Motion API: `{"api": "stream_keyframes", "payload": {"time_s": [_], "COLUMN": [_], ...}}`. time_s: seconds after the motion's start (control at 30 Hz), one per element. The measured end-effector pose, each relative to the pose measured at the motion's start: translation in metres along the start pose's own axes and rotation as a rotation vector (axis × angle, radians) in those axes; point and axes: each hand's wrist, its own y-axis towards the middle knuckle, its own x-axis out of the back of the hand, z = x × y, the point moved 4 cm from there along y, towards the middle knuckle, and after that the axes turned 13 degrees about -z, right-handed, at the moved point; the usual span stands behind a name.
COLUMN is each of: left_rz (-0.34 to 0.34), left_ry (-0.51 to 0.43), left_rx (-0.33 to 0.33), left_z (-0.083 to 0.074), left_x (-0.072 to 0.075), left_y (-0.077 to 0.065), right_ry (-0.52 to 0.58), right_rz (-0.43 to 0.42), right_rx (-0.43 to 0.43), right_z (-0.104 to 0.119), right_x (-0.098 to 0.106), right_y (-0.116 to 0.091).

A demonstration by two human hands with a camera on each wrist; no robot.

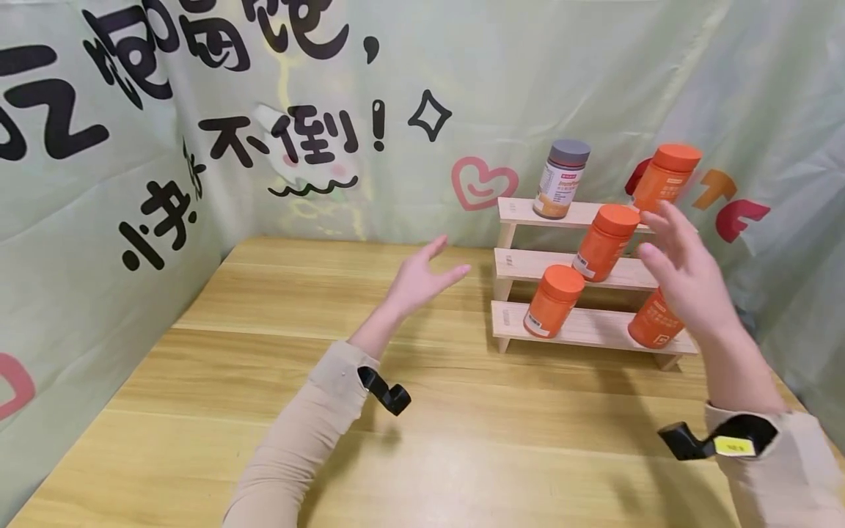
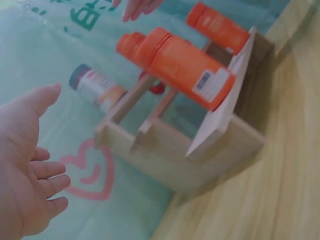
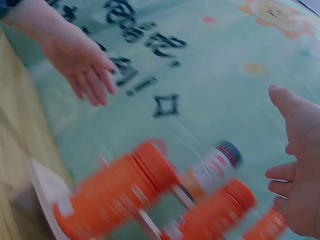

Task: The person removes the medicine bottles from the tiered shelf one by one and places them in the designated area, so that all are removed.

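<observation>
My left hand (image 1: 421,277) hovers above the table, left of a three-step wooden rack (image 1: 505,315), fingers spread and holding nothing. The right hand (image 1: 692,275) is raised in front of the rack's right side, thumb apart from the fingers, with nothing in it. On the top step stand a grey-capped bottle (image 1: 560,183) with a white label and an orange bottle (image 1: 667,176). The middle step bears another orange bottle (image 1: 606,242). On the bottom step, one orange bottle (image 1: 553,302) stands at left and a second orange bottle (image 1: 655,323) at right, partly hidden by my right hand.
The rack stands near the back right of a wooden table (image 1: 264,411). Behind it hangs a pale green cloth (image 1: 396,198) printed with black characters and a pink heart, and it also runs along the left side. Each wrist carries a small black camera (image 1: 389,396).
</observation>
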Motion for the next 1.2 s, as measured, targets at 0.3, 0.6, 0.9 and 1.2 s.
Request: {"api": "stream_keyframes", "payload": {"time_s": [0.3,0.6,0.9,1.2], "left_rz": [0.153,0.242,0.315,0.322], "left_ry": [0.066,0.056,0.047,0.042], "left_rx": [-0.026,0.012,0.024,0.070], "left_z": [0.014,0.026,0.031,0.036], "left_x": [-0.039,-0.073,-0.097,-0.105], "left_y": [-0.010,-0.020,-0.031,-0.036], "right_ry": [-0.014,-0.155,0.129,0.070], "right_rz": [-0.088,0.023,0.202,0.379], "right_rx": [-0.063,-0.090,-0.173,-0.251], "right_z": [-0.055,-0.131,-0.224,-0.214], "right_x": [0.062,0.085,0.089,0.061], "right_y": [-0.018,-0.031,-0.045,-0.059]}}
